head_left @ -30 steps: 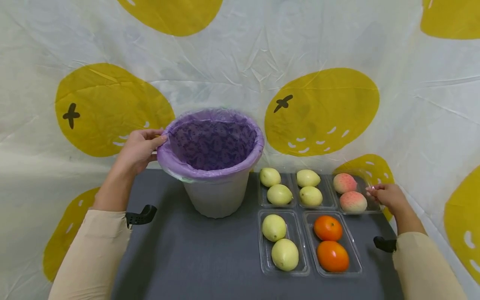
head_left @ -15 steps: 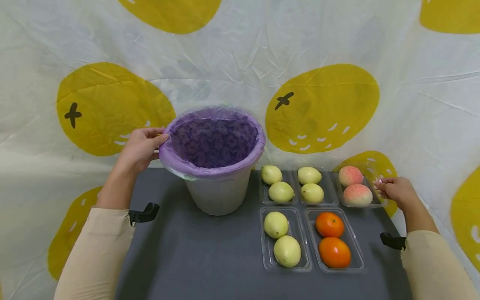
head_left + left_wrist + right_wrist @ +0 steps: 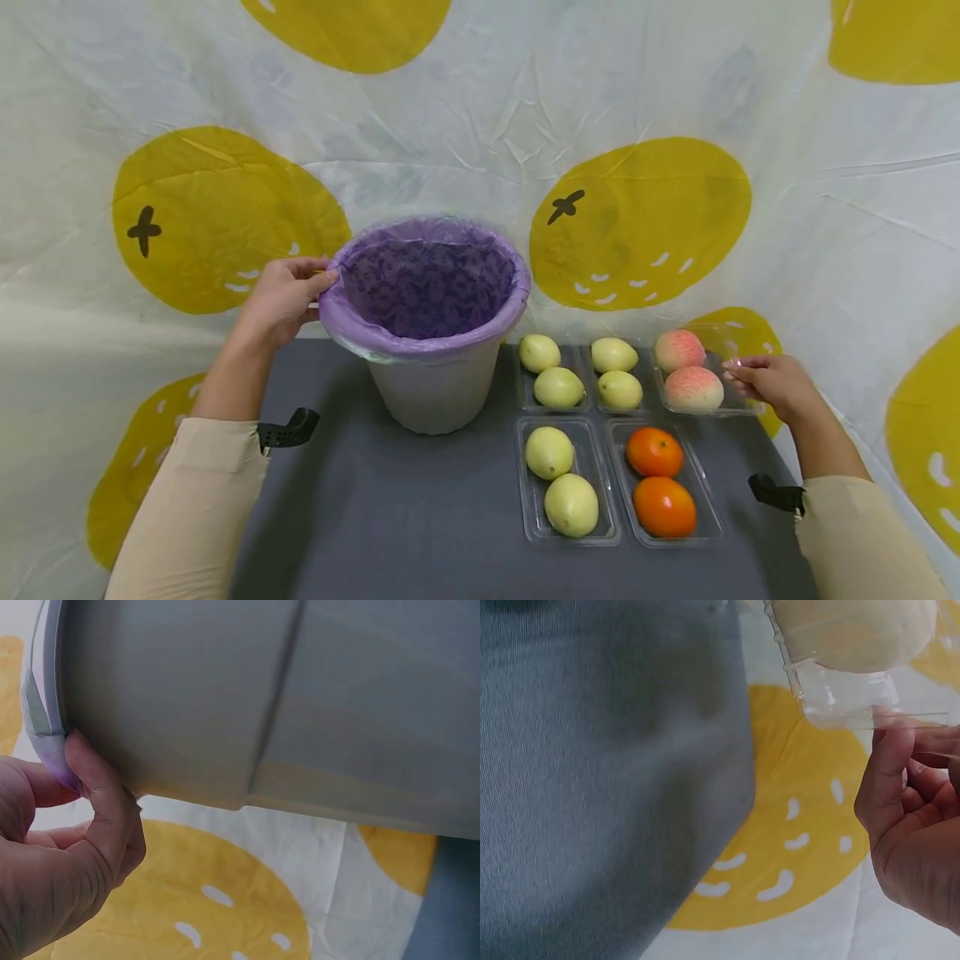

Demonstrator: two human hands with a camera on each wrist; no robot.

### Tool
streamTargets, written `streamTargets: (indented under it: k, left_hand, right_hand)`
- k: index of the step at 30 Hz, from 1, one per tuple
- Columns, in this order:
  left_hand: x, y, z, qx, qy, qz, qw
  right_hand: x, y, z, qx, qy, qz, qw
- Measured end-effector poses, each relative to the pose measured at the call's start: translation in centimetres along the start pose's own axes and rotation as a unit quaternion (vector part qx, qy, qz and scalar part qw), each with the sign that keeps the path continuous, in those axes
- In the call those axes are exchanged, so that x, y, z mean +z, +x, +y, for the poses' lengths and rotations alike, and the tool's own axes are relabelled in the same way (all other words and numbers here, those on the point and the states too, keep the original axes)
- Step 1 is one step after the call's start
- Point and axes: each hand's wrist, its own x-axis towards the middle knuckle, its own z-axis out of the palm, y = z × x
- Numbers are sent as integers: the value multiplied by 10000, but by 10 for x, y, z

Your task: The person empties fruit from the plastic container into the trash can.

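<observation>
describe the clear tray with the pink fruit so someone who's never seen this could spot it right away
In the head view, find the big pale bin with the purple liner, then follow the back row of clear trays rightward, past two with pale yellow fruit. The tray you want ends that row, beyond the orange fruit. Only it holds pink-blushed fruit, two pieces.

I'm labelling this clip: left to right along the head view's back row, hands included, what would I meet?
Left hand, purple-lined bin, two pale yellow fruits, two more pale yellow fruits, two pinkish fruits, right hand.
</observation>
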Motion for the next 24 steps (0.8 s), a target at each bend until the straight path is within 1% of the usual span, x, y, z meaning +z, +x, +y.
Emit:
streamTargets:
  k: [4, 8, 13, 16, 22, 24]
  left_hand:
    - [1, -1, -1, -19, -17, -5, 10000]
    - [2, -1, -1, 1, -50, -43, 10000]
    - [-1, -2, -2, -30, -20, -77, 10000]
    - [-3, -2, -2, -38, 4, -63, 10000]
    - [-3, -2, -1, 27, -57, -99, 9999]
    - [-3, -1, -1, 33, -85, -127, 9999]
  right_hand:
    - [9, -2, -7, -161, 12, -115, 9998]
    - [17, -4, -16, -231, 34, -148, 9996]
    - [30, -7, -29, -361, 198, -150, 9990]
    - [36, -10, -38, -447, 139, -182, 9987]
    - [41, -13, -53, -467, 19, -224, 9987]
    - [42, -14, -57, -552, -18, -264, 9981]
